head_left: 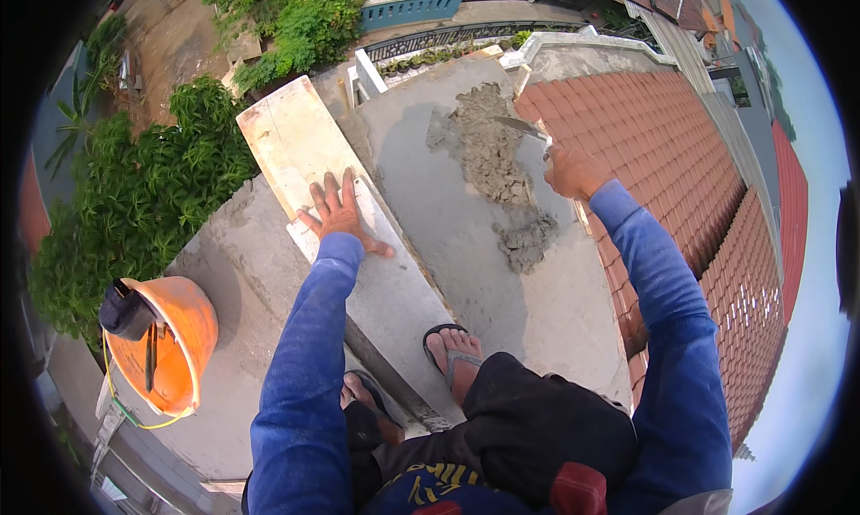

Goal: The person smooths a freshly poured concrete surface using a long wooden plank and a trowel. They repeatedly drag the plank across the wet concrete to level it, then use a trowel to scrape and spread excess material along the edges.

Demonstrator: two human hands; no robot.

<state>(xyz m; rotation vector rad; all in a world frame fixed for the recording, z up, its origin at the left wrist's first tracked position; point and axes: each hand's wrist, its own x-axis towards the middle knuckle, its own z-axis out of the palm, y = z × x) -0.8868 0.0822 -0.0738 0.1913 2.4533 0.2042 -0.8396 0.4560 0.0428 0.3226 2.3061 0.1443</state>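
My left hand (338, 212) lies flat with its fingers spread on a pale board (288, 137), near where a second pale board (381, 262) overlaps it. Closed around the handle of a trowel (522, 125), my right hand (576, 169) is at the roof-side edge of the slab. The trowel's blade reaches left over a heap of wet grey mortar (493, 148). A smaller clump of mortar (527, 239) sits nearer to me on the smooth grey surface (421, 193). One sandalled foot (454, 358) rests on the nearer board; the other is lower, to its left.
An orange bucket (202, 322) with a dark cloth (127, 311) and tools in it stands at the left on a lower ledge. Red roof tiles (645, 148) slope away on the right. Bushes (152, 193) and ground far below lie beyond the left edge.
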